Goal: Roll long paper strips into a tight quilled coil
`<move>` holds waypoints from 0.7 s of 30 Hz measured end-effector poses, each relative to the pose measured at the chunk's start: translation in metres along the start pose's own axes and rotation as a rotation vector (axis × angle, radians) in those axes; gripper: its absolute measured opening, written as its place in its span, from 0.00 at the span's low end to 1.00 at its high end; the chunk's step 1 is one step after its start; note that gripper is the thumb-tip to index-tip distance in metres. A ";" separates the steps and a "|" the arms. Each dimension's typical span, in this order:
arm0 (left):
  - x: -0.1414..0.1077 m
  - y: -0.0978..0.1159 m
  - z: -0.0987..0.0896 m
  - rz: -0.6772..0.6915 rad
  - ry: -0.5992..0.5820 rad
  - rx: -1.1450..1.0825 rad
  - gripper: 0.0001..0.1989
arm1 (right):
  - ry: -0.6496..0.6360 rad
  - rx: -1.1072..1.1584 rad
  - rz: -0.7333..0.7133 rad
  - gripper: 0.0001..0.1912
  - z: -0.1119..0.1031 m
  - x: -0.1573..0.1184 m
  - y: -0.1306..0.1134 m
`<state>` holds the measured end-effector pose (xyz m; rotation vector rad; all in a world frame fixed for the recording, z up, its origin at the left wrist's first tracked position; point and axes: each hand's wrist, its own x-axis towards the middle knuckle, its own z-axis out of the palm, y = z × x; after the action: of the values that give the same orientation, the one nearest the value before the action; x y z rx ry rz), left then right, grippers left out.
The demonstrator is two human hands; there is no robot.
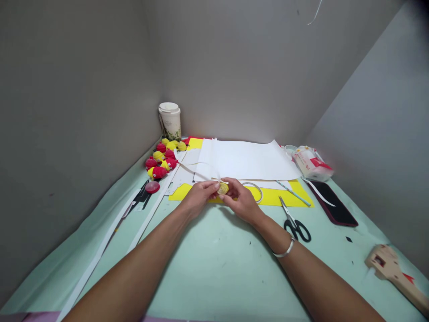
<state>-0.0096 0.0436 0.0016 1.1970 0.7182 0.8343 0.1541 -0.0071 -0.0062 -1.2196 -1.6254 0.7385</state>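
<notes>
Between my two hands, above the front edge of the yellow sheet (181,192), is a small round yellow ribbed paper piece (223,188). My left hand (201,197) pinches its left side, fingers closed. On the other side, my right hand (239,199) has its thumb below and its fingers above the piece. A thin white paper strip (191,169) runs from the piece up and left towards a pile of red and yellow ribbed paper pieces (161,158). Just behind my right hand lies a ring-shaped roll (259,192), partly hidden by it.
White sheets (248,158) lie at the back, beside a lidded cup (170,120). To the right are scissors (293,221), a pencil (295,194), a phone (335,208), a tissue pack (311,163) and a glue gun (392,268). Long white strips (147,219) cross the left side.
</notes>
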 end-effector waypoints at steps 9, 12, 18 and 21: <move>0.000 -0.001 0.003 -0.007 0.020 -0.104 0.15 | 0.070 0.038 0.026 0.17 0.002 0.000 -0.002; 0.000 -0.001 0.002 -0.013 0.020 -0.084 0.17 | 0.059 0.065 0.035 0.16 0.000 0.001 -0.001; -0.001 0.000 0.002 -0.014 0.015 -0.051 0.16 | 0.051 0.097 0.032 0.15 -0.001 0.001 0.001; -0.001 0.000 0.002 -0.007 0.024 -0.018 0.16 | 0.044 0.100 0.035 0.15 -0.001 0.002 0.002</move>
<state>-0.0083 0.0415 0.0022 1.1697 0.7330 0.8488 0.1561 -0.0050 -0.0073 -1.1877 -1.5171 0.8003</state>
